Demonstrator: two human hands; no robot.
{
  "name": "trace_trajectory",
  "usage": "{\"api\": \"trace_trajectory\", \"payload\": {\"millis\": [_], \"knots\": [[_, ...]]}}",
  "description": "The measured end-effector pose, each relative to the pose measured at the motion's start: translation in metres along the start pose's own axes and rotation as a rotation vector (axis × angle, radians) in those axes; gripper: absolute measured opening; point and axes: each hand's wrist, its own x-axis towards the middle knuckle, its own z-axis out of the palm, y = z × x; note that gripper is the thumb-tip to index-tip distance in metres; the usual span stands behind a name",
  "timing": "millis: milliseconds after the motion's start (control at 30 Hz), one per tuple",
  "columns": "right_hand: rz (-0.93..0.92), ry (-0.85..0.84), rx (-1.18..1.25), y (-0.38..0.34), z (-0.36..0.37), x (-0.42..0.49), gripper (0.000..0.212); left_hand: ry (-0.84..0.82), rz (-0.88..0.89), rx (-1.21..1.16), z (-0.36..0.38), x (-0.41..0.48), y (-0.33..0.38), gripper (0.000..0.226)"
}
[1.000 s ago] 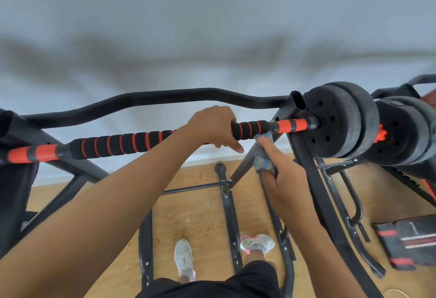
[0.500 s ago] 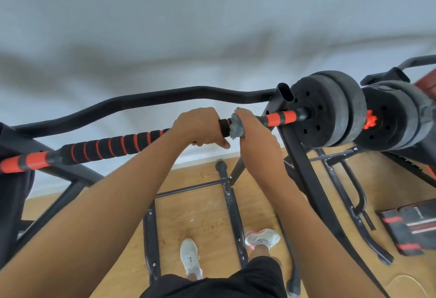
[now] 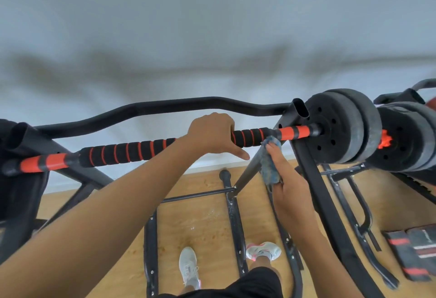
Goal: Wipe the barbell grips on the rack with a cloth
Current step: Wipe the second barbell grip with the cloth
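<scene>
A barbell lies across the black rack (image 3: 313, 179), its foam grip (image 3: 132, 150) black with orange rings. My left hand (image 3: 212, 133) wraps over the grip near its right end, thumb pointing down to the right. My right hand (image 3: 289, 184) holds a blue-grey cloth (image 3: 269, 163) just under the bar, fingers curled round it. The cloth's top touches the bar where the foam meets the orange and black sleeve (image 3: 295, 132). Black weight plates (image 3: 339, 128) sit on the bar's right end.
A curved black bar (image 3: 165, 109) runs behind the barbell along the white wall. A second set of plates (image 3: 405, 137) is at the far right. Rack legs and crossbars cover the wooden floor around my feet (image 3: 188, 267). Black and red pads (image 3: 415, 253) lie at the lower right.
My right hand has dropped from on top of the bar to just below it, taking the cloth down to the right end of the foam. My left hand keeps its hold.
</scene>
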Motion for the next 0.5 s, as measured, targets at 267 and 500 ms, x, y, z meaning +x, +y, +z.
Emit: {"api": "trace_trajectory", "payload": {"millis": [267,500], "knots": [[-0.092,-0.012,0.04,-0.051,0.001,0.064,0.042,0.375,-0.004,0.408,0.035,-0.025,-0.007,0.049],[-0.079,-0.09,-0.351,-0.04,0.031,0.046,0.073,-0.262,-0.096,-0.019,0.0,0.006,-0.01,0.042]]}}
